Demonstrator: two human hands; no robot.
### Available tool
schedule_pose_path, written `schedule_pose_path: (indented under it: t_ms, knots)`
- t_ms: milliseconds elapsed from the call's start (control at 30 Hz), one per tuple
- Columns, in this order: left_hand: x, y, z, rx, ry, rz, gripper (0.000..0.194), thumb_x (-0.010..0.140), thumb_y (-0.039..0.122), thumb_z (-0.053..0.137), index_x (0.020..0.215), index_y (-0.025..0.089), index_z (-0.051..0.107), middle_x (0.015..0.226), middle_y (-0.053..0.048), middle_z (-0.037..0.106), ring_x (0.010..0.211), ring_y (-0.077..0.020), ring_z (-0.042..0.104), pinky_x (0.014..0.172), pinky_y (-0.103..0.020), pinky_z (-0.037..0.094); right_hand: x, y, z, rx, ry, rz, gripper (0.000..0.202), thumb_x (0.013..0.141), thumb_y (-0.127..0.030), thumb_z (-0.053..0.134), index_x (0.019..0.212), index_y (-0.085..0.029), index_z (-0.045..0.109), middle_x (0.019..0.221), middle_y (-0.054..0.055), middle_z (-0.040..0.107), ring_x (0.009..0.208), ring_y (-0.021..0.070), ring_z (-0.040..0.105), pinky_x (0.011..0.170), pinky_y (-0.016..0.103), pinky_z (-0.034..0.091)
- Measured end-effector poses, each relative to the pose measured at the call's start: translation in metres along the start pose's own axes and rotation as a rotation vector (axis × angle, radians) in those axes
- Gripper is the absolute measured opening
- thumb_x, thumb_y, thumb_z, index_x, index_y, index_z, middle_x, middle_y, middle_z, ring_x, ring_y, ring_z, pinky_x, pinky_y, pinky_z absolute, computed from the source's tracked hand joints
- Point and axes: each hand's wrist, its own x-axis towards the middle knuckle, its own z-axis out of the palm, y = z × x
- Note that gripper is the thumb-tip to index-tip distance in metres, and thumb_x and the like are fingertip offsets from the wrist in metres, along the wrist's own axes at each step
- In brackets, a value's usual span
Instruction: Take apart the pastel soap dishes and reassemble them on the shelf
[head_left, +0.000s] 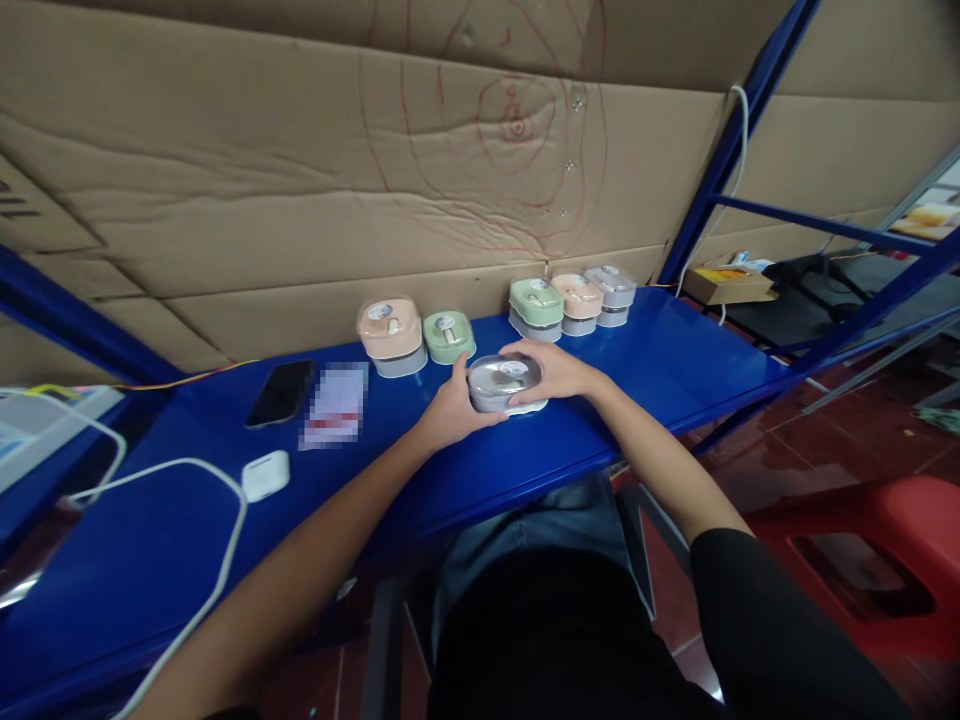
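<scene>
Between my two hands is a grey lidded lunch box (504,374), low over the blue shelf near its front edge. My left hand (454,408) grips its left side, thumb up along the edge and fingers at the front. From the right, my right hand (559,370) wraps the other side. A white edge shows under the box at the front right; whether it touches the shelf I cannot tell. Just behind stands a green-lidded box (449,337), and left of that a peach-lidded box (391,328) rests on a grey one (401,363).
Farther right, against the cardboard wall (300,160), stand stacked boxes with green (537,300), peach (577,294) and grey (611,287) lids. A phone (280,393), a blurred card (335,405), a white earbud case (265,476) and a white cable (238,520) lie on the left.
</scene>
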Motion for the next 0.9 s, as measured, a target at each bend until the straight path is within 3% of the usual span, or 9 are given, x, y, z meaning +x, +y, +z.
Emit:
schedule_pose_path:
  t_ms: [233, 467, 633, 900]
  knots:
    - [0.000, 0.000, 0.000, 0.025, -0.003, -0.005, 0.133, 0.070, 0.050, 0.101, 0.176, 0.017, 0.028, 0.164, -0.027, 0.063, 0.152, -0.0494, 0.062, 0.123, -0.063, 0.053, 0.000, 0.000, 0.002, -0.024, 0.006, -0.004, 0.083, 0.077, -0.066, 0.095, 0.143, -0.025, 0.070, 0.138, 0.013, 0.074, 0.129, 0.0353, 0.070, 0.115, 0.052, 0.055]
    - [-0.001, 0.001, -0.002, 0.041, -0.032, 0.005, 0.132, 0.071, 0.052, 0.102, 0.176, 0.015, 0.031, 0.177, -0.028, 0.048, 0.162, -0.0497, 0.051, 0.131, -0.062, 0.046, 0.000, 0.006, 0.004, -0.047, 0.010, -0.040, 0.083, 0.079, -0.067, 0.094, 0.145, -0.020, 0.071, 0.136, 0.015, 0.075, 0.126, 0.0346, 0.072, 0.113, 0.052, 0.057]
    - [0.002, -0.006, -0.002, -0.018, -0.043, 0.010, 0.132, 0.071, 0.052, 0.102, 0.177, 0.020, 0.031, 0.172, -0.024, 0.056, 0.159, -0.0479, 0.055, 0.130, -0.063, 0.047, 0.000, 0.005, 0.007, -0.082, -0.017, -0.039, 0.087, 0.080, -0.065, 0.094, 0.150, -0.020, 0.070, 0.137, 0.015, 0.073, 0.124, 0.0342, 0.071, 0.113, 0.053, 0.057]
    - [0.003, -0.012, 0.001, 0.017, -0.018, 0.039, 0.126, 0.069, 0.052, 0.103, 0.172, 0.019, 0.038, 0.169, -0.026, 0.057, 0.156, -0.0490, 0.058, 0.126, -0.064, 0.050, -0.002, 0.009, 0.011, -0.107, -0.053, -0.064, 0.095, 0.084, -0.065, 0.092, 0.163, -0.021, 0.060, 0.139, 0.015, 0.070, 0.126, 0.0335, 0.069, 0.114, 0.054, 0.057]
